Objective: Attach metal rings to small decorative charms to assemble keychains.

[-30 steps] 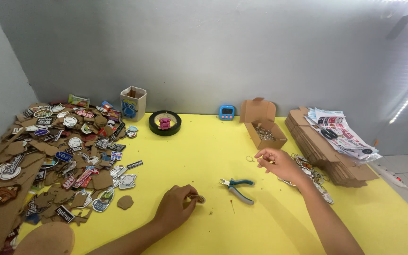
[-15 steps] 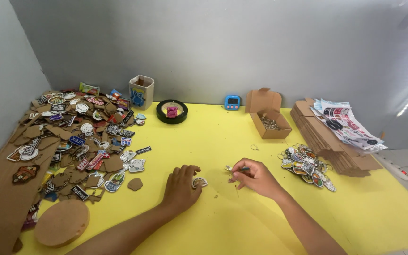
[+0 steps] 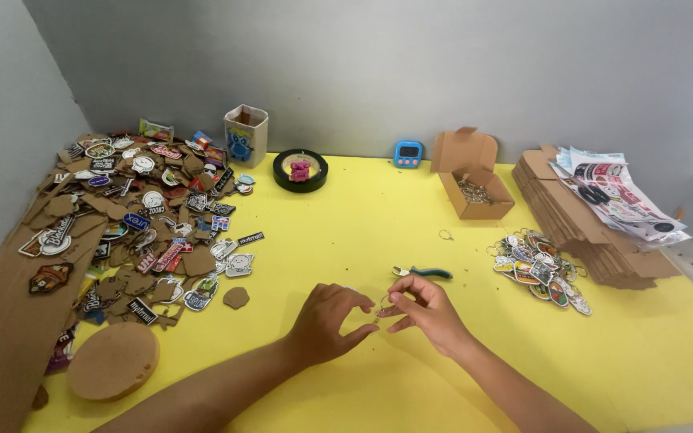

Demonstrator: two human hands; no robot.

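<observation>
My left hand (image 3: 329, 319) and my right hand (image 3: 425, 311) meet over the yellow table (image 3: 346, 232), fingertips almost touching. Between them they pinch a small metal key ring (image 3: 380, 306) with a tiny piece on it; it is too small to make out further. Small pliers with teal handles (image 3: 424, 273) lie on the table just beyond my right hand. A loose metal ring (image 3: 446, 235) lies farther back.
A big heap of cut-out wooden tags (image 3: 142, 216) covers the left side, with a round wooden disc (image 3: 114, 360) near me. A finished pile of keychains (image 3: 541, 269), an open cardboard box of rings (image 3: 475, 192), flat cartons (image 3: 575, 220), a black tape roll (image 3: 300, 170) and a blue timer (image 3: 408, 153) stand around.
My right hand came in from the keychain pile on the right toward the left hand. Both hands now meet at the middle on the small ring. The pliers lie uncovered.
</observation>
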